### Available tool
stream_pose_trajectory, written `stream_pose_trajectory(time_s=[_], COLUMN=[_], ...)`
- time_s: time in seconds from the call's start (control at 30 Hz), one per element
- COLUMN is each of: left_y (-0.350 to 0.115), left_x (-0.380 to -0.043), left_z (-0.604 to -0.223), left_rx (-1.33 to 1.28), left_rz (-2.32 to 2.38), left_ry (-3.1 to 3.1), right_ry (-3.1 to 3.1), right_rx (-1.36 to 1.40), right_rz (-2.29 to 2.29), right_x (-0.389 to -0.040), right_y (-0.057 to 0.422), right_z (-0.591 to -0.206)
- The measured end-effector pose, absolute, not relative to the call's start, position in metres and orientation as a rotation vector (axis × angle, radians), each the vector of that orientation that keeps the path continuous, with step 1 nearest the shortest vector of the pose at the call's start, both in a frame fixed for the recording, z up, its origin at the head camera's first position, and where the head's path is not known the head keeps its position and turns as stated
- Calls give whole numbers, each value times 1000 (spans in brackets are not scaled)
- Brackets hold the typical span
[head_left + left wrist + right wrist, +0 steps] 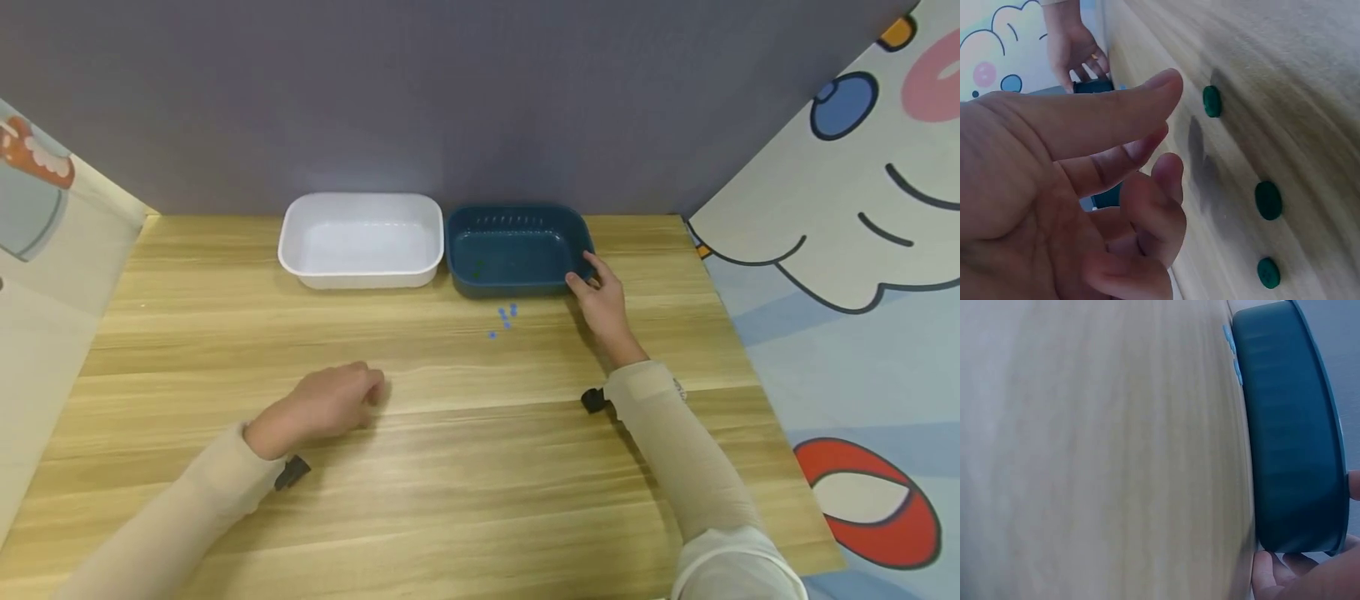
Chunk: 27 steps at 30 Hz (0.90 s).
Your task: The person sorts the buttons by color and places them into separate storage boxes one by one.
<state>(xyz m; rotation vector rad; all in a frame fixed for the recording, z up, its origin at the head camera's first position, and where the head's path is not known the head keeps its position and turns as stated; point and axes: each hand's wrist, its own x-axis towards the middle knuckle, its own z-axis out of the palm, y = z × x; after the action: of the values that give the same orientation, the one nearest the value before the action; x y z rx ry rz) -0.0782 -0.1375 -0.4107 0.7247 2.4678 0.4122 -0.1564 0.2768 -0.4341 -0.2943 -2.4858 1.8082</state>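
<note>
My right hand point(602, 312) grips the right front corner of a dark teal basket point(510, 290), thumb at the front and fingers round the end. In the right wrist view, fingertips point(1264, 575) touch the basket's end wall. A few small green pieces point(477, 271) lie inside it at the left. Over the table, my left hand point(326, 404) hovers with loosely bent fingers and nothing visible between them. Below it, the left wrist view shows green buttons point(1268, 200) lying apart on the wood; the hand hides them in the head view.
A white basin point(360, 281) stands left of the teal basket, close beside it. Several small blue pieces point(504, 317) lie on the wooden table point(450, 500) in front of the basket. A grey panel point(420, 100) rises behind both containers, with cartoon-printed walls at the sides.
</note>
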Motion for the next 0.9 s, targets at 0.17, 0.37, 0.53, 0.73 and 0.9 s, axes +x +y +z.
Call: stream_pose_trajectory(time_s=[0.17,0.37,0.53,0.73,0.9], left_y=[-140,-140,-140,-140,-141], left_x=[-75,-73,-70,-69,-69], left_z=[-414,-417,-417,-415,-417], left_rx=[744,753,769,761,775], left_rz=[375,386,384,393,395], left_ry=[2460,2485,2514,2509,2516], right_ry=[-2481,-2440,-2435,-2461,-2476], right_rx=[-277,-268,-271,-294,-311], right_rz=[1776,1789,1794,1825,1826], right_x=[-161,-161,-160,-157,-153], right_y=[283,283,282,278,271], right_z=[-450,-453,-452,-438,-425])
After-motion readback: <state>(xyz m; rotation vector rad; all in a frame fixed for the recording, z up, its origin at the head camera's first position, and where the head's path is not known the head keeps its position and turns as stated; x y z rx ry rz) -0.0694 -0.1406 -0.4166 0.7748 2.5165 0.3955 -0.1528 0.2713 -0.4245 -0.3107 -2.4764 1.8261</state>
